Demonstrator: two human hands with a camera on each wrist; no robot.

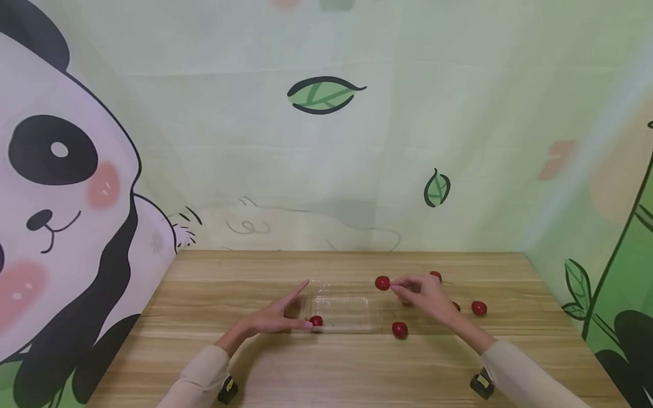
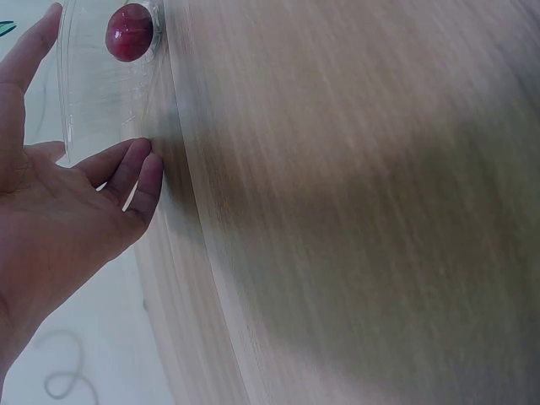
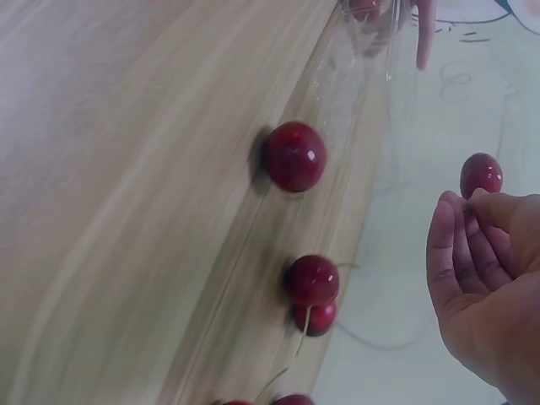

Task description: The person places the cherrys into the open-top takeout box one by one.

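My right hand (image 1: 425, 296) pinches a dark red cherry (image 1: 382, 283) at its fingertips, raised above the table near the right end of a clear plastic box (image 1: 347, 309). In the right wrist view this cherry (image 3: 482, 175) stands out beyond the thumb and forefinger. At the box's left end is my left hand (image 1: 270, 318), with forefinger and thumb spread along the back and front corners. One cherry (image 1: 316, 321) lies inside the box by the left thumb tip; the left wrist view shows this cherry (image 2: 130, 33) through the clear wall.
Several loose cherries lie right of the box on the wooden table (image 1: 316, 374): one cherry (image 1: 400, 330) near its front right corner, another cherry (image 1: 479, 308) farthest right. Others sit partly hidden by the right hand. A panda-printed cloth (image 1: 245, 141) hangs behind the table.
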